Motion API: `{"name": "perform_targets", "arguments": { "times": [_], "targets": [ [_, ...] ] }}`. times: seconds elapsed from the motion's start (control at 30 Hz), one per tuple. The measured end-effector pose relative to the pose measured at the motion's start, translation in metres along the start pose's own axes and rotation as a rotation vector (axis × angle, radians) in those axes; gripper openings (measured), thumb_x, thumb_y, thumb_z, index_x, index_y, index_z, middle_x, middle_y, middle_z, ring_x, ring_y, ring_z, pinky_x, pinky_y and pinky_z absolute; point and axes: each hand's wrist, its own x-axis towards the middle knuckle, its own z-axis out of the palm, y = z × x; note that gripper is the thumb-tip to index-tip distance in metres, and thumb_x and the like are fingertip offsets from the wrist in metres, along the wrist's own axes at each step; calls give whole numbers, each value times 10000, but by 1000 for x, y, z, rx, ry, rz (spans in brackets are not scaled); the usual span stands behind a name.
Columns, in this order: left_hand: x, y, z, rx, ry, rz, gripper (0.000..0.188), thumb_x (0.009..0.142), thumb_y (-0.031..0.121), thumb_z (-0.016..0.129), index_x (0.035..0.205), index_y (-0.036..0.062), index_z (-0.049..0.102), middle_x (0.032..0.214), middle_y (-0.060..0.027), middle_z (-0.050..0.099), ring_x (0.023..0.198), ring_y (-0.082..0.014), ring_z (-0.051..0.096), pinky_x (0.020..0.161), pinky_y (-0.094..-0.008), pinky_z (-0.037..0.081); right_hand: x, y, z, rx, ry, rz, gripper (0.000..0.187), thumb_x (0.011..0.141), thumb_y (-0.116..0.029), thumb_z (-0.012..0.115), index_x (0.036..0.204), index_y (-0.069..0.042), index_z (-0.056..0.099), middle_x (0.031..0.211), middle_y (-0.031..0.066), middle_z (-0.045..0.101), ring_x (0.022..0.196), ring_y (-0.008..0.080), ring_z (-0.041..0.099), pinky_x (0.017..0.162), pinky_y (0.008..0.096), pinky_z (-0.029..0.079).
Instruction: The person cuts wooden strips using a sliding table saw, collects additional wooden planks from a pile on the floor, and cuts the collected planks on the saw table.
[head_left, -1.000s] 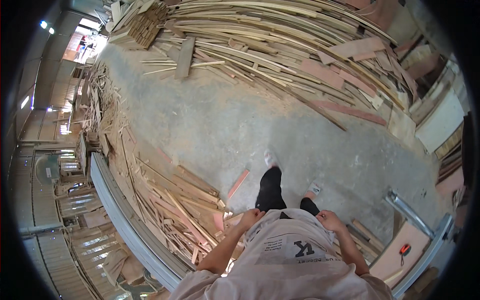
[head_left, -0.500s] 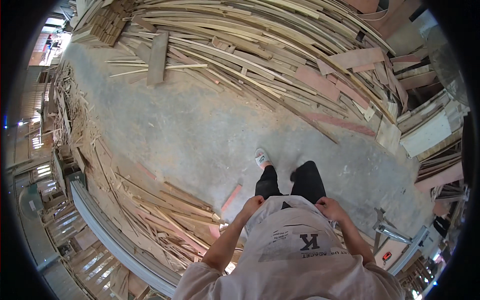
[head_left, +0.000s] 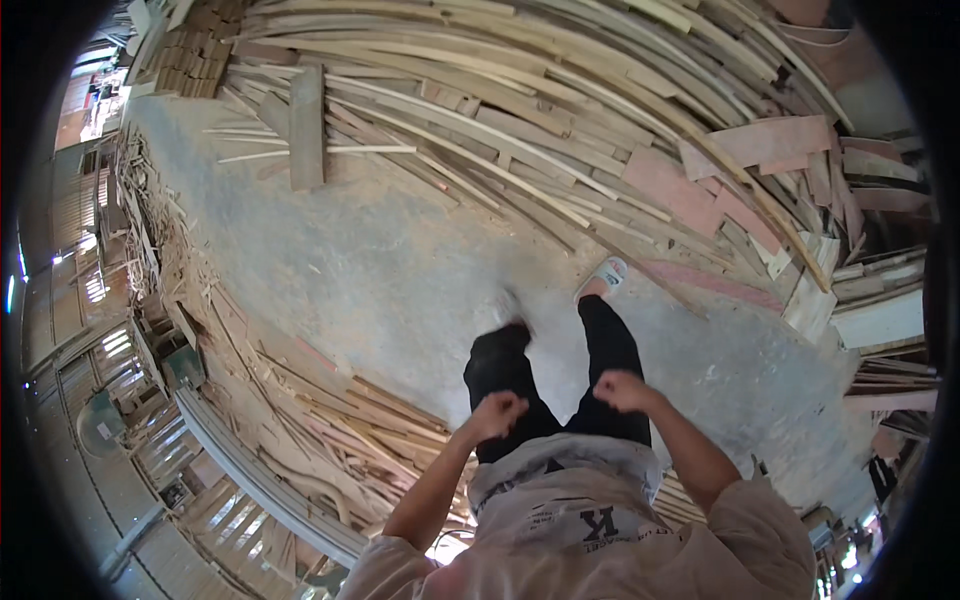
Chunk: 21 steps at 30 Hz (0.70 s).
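1. The person stands on a bare concrete floor (head_left: 400, 270) in a timber yard, seen from above; both forearms rise from the near edge of the view, held in front of the body.
2. The left hand (head_left: 497, 412) is curled into a loose fist, fingers folded in. Nothing shows in its grasp. It hangs just above the left thigh of the black trousers (head_left: 555, 385), at waist height.
3. The right hand (head_left: 622, 388) is likewise curled, knuckles up, with nothing visible inside it. It sits over the right thigh, near the left hand but not touching it.
4. The light-coloured shirt (head_left: 570, 500) with a dark printed mark fills the near centre; both hands are just beyond its hem.
5. The right foot wears a white sandal (head_left: 605, 275), planted ahead on the concrete. The left foot is blurred and cannot be made out clearly.
6. Nearest material to the left hand: a heap of offcut wood strips (head_left: 330, 430) along the left side, near but clear of the hand.
7. Far side: a large stack of long planks (head_left: 560, 110), bent by the lens, running left to right. A single short board (head_left: 306, 125) lies on the floor at far left.
8. Right side: reddish flat panels (head_left: 770, 145) and pale boards (head_left: 880, 320), well apart from the right hand.
9. A curved metal rail (head_left: 265, 485) borders the left heap, near left.
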Motion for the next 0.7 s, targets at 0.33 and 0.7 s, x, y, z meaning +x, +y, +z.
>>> {"name": "perform_targets", "arguments": {
  "times": [0.33, 0.7],
  "targets": [
    [285, 70, -103, 259, 24, 431, 218, 918, 247, 626, 924, 31, 596, 740, -93, 613, 638, -180, 579, 627, -320, 475, 375, 66, -145, -174, 470, 101, 246, 841, -294, 593, 820, -55, 647, 831, 176, 671, 828, 367, 644, 735, 453, 508],
    [427, 111, -219, 287, 62, 651, 178, 913, 193, 617, 934, 24, 566, 766, -100, 605, 684, -183, 587, 657, -323, 476, 658, 51, -182, -447, 495, 269, 747, 777, -352, 726, 1385, -106, 369, 1344, 193, 489, 1267, 368, 436, 1012, 452, 410]
  ]
}}
